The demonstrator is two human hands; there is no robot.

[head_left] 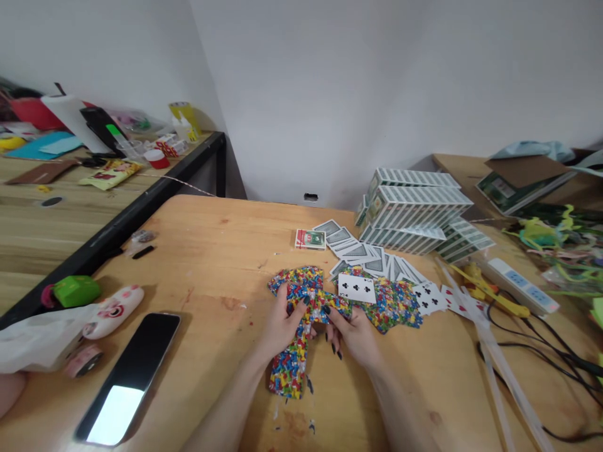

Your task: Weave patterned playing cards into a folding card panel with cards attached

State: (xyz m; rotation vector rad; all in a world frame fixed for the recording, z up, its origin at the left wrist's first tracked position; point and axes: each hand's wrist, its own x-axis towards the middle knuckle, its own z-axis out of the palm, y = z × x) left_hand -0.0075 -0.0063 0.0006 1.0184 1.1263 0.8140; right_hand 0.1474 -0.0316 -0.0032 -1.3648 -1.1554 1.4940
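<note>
My left hand [285,323] grips colourful patterned cards [298,294], its thumb lying on top. My right hand [351,329] pinches the right end of patterned cards [335,306] beside it, fingers curled beneath. More patterned cards [288,373] lie below my left hand, and others [393,304] spread to the right. A three of clubs [357,289] rests face up just above my right hand. Grey-backed cards [358,252] fan out behind, near a small green and red card box [310,239]. Further right are face-up clubs [429,297] and red-suited cards [461,304].
Striped long boxes [419,207] are stacked at the back right. A power strip [522,285], black cables and clear plastic strips [499,364] lie right. A phone [129,376], a white toy-like object [113,311] and a green object [75,290] sit left. A cluttered second table [28,213] stands beyond.
</note>
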